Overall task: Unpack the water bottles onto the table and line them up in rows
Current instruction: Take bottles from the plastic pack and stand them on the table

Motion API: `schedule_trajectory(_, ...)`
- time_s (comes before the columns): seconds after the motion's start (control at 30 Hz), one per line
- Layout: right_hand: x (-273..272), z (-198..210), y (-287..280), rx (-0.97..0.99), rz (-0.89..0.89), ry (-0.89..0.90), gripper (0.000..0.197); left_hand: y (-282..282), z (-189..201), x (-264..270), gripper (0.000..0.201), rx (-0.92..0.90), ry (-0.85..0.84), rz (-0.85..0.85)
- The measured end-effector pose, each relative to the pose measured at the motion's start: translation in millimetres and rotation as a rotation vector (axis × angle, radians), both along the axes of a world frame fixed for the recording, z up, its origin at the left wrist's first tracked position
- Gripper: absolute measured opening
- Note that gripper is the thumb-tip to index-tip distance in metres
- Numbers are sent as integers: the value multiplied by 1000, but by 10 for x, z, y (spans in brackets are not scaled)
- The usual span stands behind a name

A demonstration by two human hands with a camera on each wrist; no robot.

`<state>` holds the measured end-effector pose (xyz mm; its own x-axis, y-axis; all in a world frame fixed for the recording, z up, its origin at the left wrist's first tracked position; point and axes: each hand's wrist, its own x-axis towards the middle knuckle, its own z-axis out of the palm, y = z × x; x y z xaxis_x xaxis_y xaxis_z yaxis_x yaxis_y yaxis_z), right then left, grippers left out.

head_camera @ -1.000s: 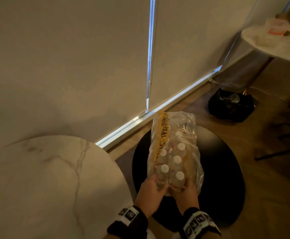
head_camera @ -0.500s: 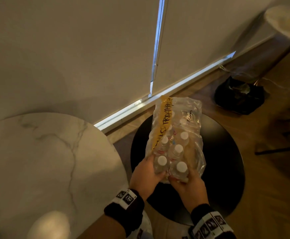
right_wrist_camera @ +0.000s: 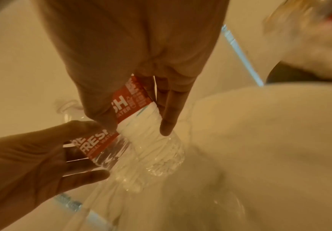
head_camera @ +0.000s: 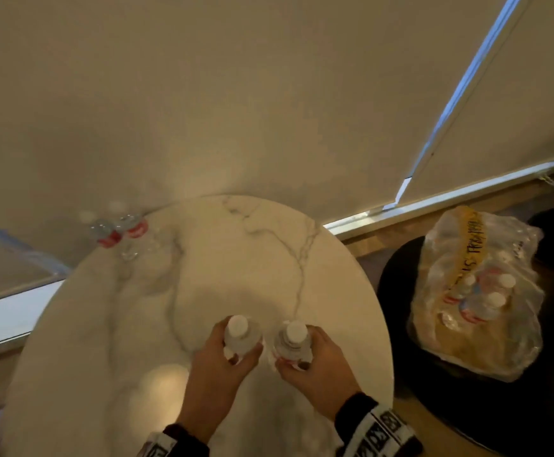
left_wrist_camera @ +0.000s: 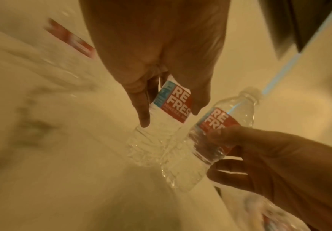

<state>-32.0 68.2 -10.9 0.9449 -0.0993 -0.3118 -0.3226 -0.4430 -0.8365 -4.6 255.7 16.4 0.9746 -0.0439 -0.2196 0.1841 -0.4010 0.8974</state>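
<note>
Over the near edge of the marble table (head_camera: 269,258), the left hand (head_camera: 216,367) grasps one bottle (head_camera: 241,338) and the right hand (head_camera: 318,364) another (head_camera: 293,341), upright, side by side. Two bottles (head_camera: 120,230) stand at the far edge. On a black stool (head_camera: 397,291) to the right sits the pack (head_camera: 476,291).

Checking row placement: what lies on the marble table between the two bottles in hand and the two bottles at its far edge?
Nothing: in the head view, only bare veined marble table separates the held bottles from the far pair.
</note>
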Motion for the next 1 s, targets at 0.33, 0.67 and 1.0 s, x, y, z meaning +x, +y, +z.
schedule_trajectory(0.33,554,-267,1539,-53,52,28,62,1494,-298,211,49,68,24,61)
schedule_trajectory(0.67,372,-231,1404,-73,68,167,78,1620,-518,12,70,281,237,-31)
schedule_trajectory(1.0,-626,-104,-803,-184,-501,196,13,-27,-488,-358,5,244,121,-425)
